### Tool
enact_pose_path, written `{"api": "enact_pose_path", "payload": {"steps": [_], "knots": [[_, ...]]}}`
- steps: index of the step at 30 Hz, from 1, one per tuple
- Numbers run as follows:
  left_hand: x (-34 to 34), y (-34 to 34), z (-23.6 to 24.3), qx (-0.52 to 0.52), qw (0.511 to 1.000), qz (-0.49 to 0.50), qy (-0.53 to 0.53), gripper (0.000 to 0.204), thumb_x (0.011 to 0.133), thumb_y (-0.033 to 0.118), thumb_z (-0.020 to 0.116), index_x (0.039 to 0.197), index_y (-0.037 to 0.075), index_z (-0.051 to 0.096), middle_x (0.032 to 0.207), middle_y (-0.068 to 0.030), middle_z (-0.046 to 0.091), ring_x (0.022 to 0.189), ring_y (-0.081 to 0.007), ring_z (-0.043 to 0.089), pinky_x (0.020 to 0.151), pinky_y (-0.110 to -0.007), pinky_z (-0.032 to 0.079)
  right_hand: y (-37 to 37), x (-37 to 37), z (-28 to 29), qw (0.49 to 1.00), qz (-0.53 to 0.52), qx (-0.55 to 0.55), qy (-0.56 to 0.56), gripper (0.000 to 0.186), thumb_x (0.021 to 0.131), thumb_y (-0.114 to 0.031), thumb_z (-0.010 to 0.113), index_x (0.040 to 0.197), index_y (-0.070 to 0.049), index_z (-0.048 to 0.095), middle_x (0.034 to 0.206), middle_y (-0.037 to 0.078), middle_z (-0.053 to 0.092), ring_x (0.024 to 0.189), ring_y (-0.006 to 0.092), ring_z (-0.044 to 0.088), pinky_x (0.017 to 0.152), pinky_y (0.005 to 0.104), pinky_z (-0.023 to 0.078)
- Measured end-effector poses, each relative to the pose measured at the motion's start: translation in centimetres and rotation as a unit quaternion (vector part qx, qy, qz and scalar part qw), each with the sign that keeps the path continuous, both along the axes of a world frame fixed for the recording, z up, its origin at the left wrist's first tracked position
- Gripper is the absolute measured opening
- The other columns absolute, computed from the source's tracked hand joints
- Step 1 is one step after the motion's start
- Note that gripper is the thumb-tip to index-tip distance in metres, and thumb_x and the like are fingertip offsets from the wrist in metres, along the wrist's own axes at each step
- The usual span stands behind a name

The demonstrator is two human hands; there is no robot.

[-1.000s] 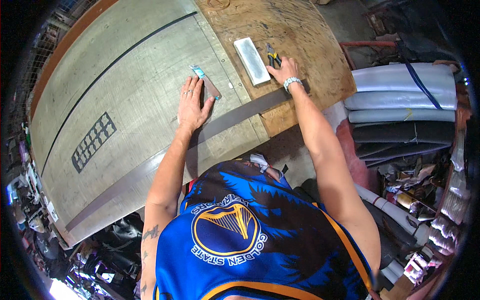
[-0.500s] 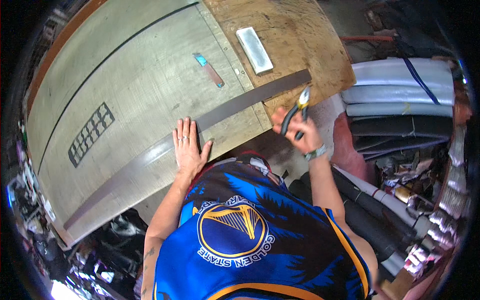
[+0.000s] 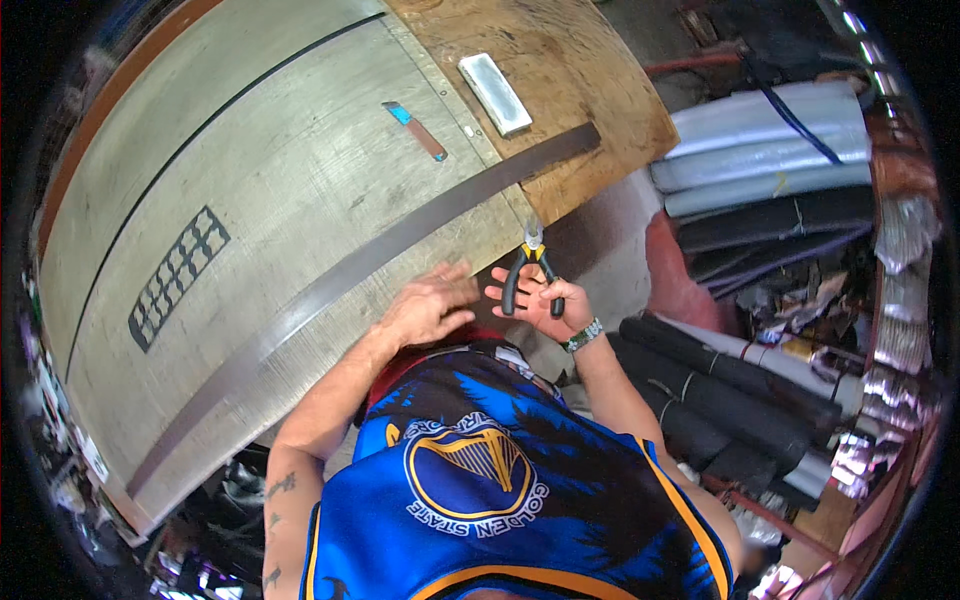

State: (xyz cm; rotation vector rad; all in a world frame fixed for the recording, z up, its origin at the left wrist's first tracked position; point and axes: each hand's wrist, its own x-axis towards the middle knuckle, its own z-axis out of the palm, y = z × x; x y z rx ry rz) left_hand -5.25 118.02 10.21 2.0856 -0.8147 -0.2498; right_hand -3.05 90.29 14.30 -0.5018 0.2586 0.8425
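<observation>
My right hand (image 3: 548, 305), palm partly turned up, holds pliers (image 3: 533, 249) with black and yellow handles. Their jaws point away from me beside the bench edge. The handles are spread, and the thumb lies across the right one. My left hand (image 3: 430, 303) is over the near edge of the metal-topped bench (image 3: 300, 170); its fingers are stretched out and slightly blurred, with nothing in them. A long dark, flat strip (image 3: 400, 232) lies across the bench just beyond both hands, curving in this view.
Farther back lie a knife (image 3: 420, 135) with blue on its blade end and a pale rectangular block (image 3: 495, 95) on the wooden section (image 3: 560, 60). A black grid-like piece (image 3: 184, 275) is at the left. Wrapped rolls (image 3: 770, 150) and dark rolls (image 3: 700, 390) stand to the right.
My left hand has lifted off the strip and come back toward the bench edge. My right hand has moved left with the pliers, closer to my left hand.
</observation>
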Motion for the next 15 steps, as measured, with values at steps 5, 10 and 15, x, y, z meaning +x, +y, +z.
{"api": "enact_pose_path", "payload": {"steps": [5, 10, 15], "knots": [[0.3, -2.6, 1.1, -0.058, 0.968, 0.242, 0.032, 0.018, 0.089, 0.016, 0.071, 0.101, 0.003, 0.072, 0.098, -0.0167, 0.071, 0.094, -0.0367, 0.068, 0.085, -0.043, 0.053, -2.2, 4.0, -2.1, 0.996, 0.088, 0.023, 0.003, 0.045, 0.079, -0.007, 0.051, 0.122, -0.002, 0.062, 0.151, 0.028, 0.043, 0.137, 0.0492, 0.043, 0.110, 0.0640, 0.038], [2.0, -4.3, 2.7, 0.010, 0.943, 0.331, 0.038, 0.015, 0.090, 0.019, 0.069, 0.094, 0.005, 0.072, 0.088, -0.0142, 0.070, 0.083, -0.0345, 0.066, 0.079, -0.044, 0.053, -4.2, 9.2, -4.2, 0.983, 0.168, 0.060, -0.037, 0.046, 0.080, -0.010, 0.054, 0.126, -0.003, 0.061, 0.151, 0.027, 0.044, 0.136, 0.0479, 0.045, 0.109, 0.0615, 0.040], [3.3, -6.6, 2.8, 0.034, 0.937, 0.344, 0.051, 0.016, 0.090, 0.019, 0.068, 0.096, 0.005, 0.072, 0.087, -0.0126, 0.069, 0.082, -0.0323, 0.066, 0.079, -0.043, 0.053, -8.3, 12.6, -6.3, 0.962, 0.260, 0.075, -0.030, 0.046, 0.084, -0.008, 0.057, 0.129, 0.000, 0.059, 0.150, 0.033, 0.041, 0.134, 0.0527, 0.046, 0.102, 0.0619, 0.047]]}}
